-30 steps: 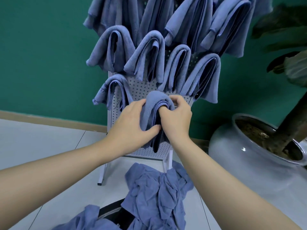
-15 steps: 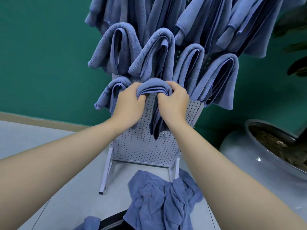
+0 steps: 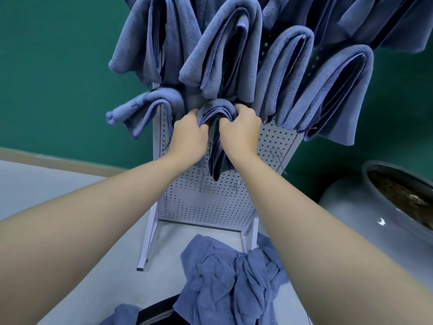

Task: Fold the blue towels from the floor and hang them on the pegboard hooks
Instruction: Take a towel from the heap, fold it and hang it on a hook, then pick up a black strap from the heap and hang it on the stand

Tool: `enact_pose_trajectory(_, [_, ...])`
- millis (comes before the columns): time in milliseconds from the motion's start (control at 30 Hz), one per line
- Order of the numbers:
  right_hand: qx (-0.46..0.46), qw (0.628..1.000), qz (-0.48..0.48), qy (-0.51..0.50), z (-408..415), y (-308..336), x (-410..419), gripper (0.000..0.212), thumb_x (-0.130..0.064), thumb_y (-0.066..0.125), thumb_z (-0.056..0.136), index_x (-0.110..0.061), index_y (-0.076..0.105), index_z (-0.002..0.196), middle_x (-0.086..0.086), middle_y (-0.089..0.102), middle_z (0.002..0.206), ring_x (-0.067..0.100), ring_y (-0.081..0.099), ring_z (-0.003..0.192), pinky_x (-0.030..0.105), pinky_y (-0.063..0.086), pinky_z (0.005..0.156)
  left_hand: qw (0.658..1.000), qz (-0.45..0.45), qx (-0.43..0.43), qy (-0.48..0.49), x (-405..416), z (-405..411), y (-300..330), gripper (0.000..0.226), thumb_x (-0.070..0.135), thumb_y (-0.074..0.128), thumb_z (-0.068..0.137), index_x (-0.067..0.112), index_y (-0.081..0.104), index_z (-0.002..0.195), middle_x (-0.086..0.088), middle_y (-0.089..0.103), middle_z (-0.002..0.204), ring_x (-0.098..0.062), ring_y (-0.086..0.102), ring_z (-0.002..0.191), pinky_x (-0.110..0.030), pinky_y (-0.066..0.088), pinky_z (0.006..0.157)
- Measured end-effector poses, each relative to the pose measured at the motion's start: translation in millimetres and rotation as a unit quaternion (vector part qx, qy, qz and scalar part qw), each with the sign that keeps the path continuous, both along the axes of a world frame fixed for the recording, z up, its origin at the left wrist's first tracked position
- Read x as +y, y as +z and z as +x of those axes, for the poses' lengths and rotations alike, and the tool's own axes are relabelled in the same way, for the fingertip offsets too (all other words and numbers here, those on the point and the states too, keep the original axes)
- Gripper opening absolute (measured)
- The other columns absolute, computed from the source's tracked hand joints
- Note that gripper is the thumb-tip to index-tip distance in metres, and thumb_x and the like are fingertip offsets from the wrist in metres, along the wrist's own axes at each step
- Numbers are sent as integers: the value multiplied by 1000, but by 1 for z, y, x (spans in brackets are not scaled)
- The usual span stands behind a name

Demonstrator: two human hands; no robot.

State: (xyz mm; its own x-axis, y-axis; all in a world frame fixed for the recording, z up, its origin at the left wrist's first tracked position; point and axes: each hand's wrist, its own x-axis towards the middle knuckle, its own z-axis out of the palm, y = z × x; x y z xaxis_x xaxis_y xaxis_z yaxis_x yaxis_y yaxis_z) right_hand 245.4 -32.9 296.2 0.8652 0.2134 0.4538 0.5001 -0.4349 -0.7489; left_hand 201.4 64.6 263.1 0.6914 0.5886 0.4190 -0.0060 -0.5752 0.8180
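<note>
- My left hand (image 3: pixel 189 134) and right hand (image 3: pixel 239 130) grip the folded blue towel (image 3: pixel 216 113) at its top fold, fingers curled into the cloth, against the pegboard (image 3: pixel 206 202)
- Its tail hangs down between my wrists
- Hung towels (image 3: pixel 225 50) crowd just above my knuckles
- Loose towels (image 3: pixel 234 273) lie on the floor under my forearms
- A grey pot (image 3: pixel 365 212) sits beyond my right arm

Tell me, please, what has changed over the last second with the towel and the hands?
Both hands, left hand and right hand, raised the folded towel up the pegboard until it sat just beneath the hung towels. Both grips held throughout; the floor pile stayed put.
</note>
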Motion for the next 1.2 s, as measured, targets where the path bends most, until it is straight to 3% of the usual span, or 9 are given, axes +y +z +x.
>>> enact_pose_trajectory(100, [-11,1000,-17,14,-4,-15,-2,16,-6,50,92,-17,61,88,-4,59,75,8,43,72,25,33,55,999,29,6,-23,1,-1,-15,14,7,44,97,18,52,96,5,59,76,-7,53,65,-9,38,54])
enact_pose_trajectory(267, [-9,998,23,60,-13,-62,-8,21,-7,45,98,-22,59,97,-11,50,67,16,46,68,32,39,63,998,20,27,-48,1,-13,-64,12,11,48,103,8,57,97,-9,65,82,-17,56,69,-11,39,58])
enact_pose_trajectory(400, [20,997,-8,79,-37,-110,-28,27,-13,44,106,-14,65,123,-4,59,80,14,50,70,30,40,65,998,16,44,-45,-2,-40,-109,16,13,48,107,12,63,105,4,65,84,1,53,68,-19,34,60])
enact_pose_trajectory(567, [128,987,-46,91,-66,-184,-66,37,-19,53,106,-11,61,142,4,67,137,17,61,125,34,50,106,987,-34,152,-42,-6,-83,-185,27,18,54,105,8,67,126,0,69,108,-13,63,95,-21,46,87])
enact_pose_trajectory(733, [305,930,-173,112,-80,-279,-108,35,-17,62,101,-9,66,135,8,70,132,21,66,121,35,53,104,924,-18,364,-113,-6,-129,-278,22,19,63,98,11,69,117,-6,71,110,-26,66,105,-31,50,91])
enact_pose_trajectory(833, [398,871,-241,158,-108,-330,-129,33,-17,66,101,-5,67,132,12,70,130,24,66,120,36,53,104,842,5,487,-232,-19,-157,-324,37,27,71,92,16,66,127,-3,65,127,-23,62,118,-34,48,102])
enact_pose_trajectory(933, [435,837,-274,186,-137,-366,-138,36,-19,70,99,0,67,129,13,69,129,22,64,120,35,51,106,774,28,553,-306,-38,-178,-356,29,31,76,83,30,63,109,-3,62,115,-26,62,105,-37,52,90])
enact_pose_trajectory(1067, [407,824,-340,202,-160,-398,-142,51,-26,76,92,-2,62,134,13,63,136,25,57,127,31,45,106,801,53,537,-259,-55,-187,-383,51,30,76,80,21,55,125,-7,52,119,-26,52,111,-39,48,93])
enact_pose_trajectory(1200, [310,816,-432,228,-174,-410,-137,54,-34,79,82,-7,62,125,12,52,131,31,42,130,37,40,107,805,-26,546,-230,-52,-189,-394,35,23,80,78,28,47,86,4,57,84,-16,53,77,-26,39,62])
